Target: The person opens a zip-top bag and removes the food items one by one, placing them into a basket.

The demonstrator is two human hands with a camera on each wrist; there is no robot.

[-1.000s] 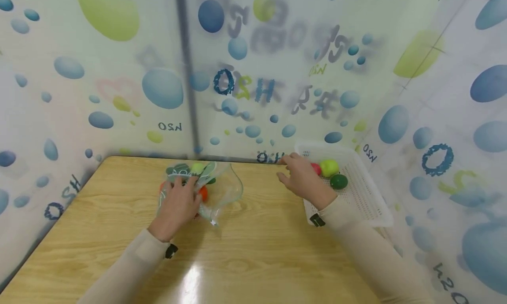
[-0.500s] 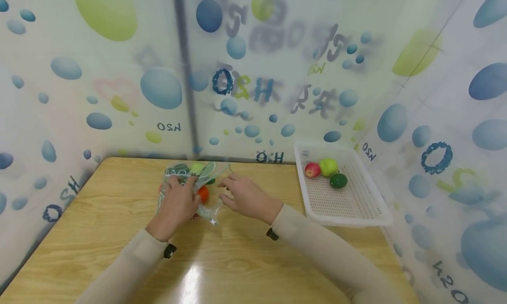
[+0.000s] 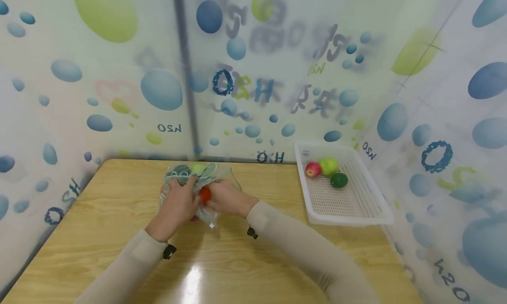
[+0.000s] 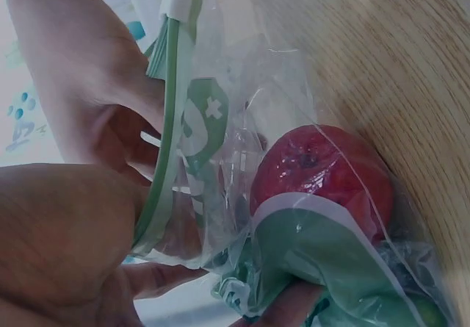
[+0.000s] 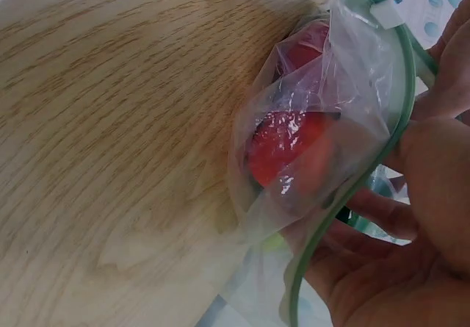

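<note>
A clear zip bag (image 3: 219,174) with green print lies at the left of the table, several fruits or vegetables inside. My left hand (image 3: 176,207) grips the bag's near side; its thumb base (image 4: 59,231) lies by the green zip rim (image 4: 169,106). Reaching through the mouth from the right, my right hand (image 3: 231,198) has thumb and fingers around a red-orange tomato (image 5: 290,147); film partly veils its fingertips. A dark red apple-like fruit (image 4: 316,165) sits beside it in the bag. Green pieces (image 3: 182,172) show at the far end.
A white perforated basket (image 3: 344,207) stands on the right of the wooden table (image 3: 261,260). It holds a red apple (image 3: 313,169), a green apple (image 3: 328,166) and a dark green avocado (image 3: 339,180). A printed curtain (image 3: 253,106) borders the table's back edge.
My right hand has moved left from beside the basket and entered the bag's mouth, around the tomato. The left hand has kept its place on the bag.
</note>
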